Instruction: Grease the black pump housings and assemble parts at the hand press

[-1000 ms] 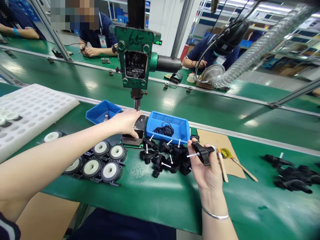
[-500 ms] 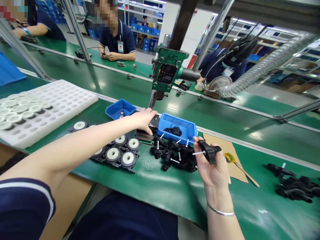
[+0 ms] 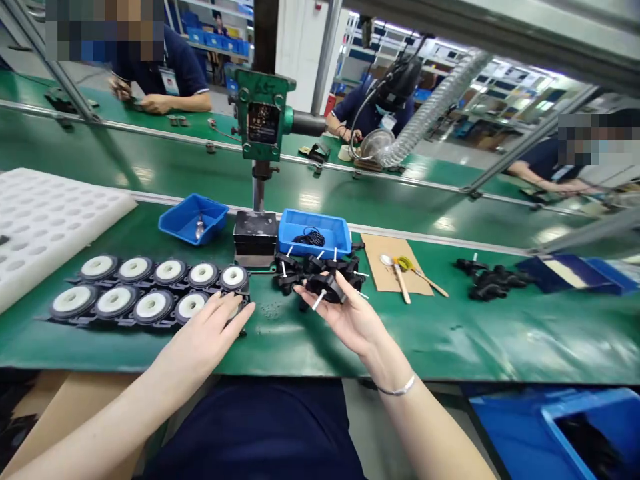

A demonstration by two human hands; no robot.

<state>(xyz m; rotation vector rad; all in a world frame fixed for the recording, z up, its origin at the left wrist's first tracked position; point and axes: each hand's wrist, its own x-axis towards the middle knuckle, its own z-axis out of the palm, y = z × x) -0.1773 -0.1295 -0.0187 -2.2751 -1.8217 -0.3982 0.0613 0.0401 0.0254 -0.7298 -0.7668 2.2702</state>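
Green bench [image 3: 450, 347] runs across a factory room. Over it, the right hand [image 3: 357, 327] holds a black plastic fitting [image 3: 327, 288], white pin [image 3: 319, 300] projecting, near similar fittings [image 3: 285, 283]. The left hand [image 3: 207, 328], fingers spread, lies over round assemblies [image 3: 153, 307]. Dragging that hand could skew their rows; bumping the others could bend the pin.

Matt plastic fitting [image 3: 331, 289] (fairly smooth)

We record ten round parts [image 3: 151, 305], one partly covered; two blue bins [image 3: 315, 251] flanking one press [image 3: 264, 127]; one foam tray [image 3: 55, 203]; two wooden handles [image 3: 404, 290] on one cardboard sheet [image 3: 377, 267]. Overlapping black fittings [image 3: 287, 280] we cannot tally.
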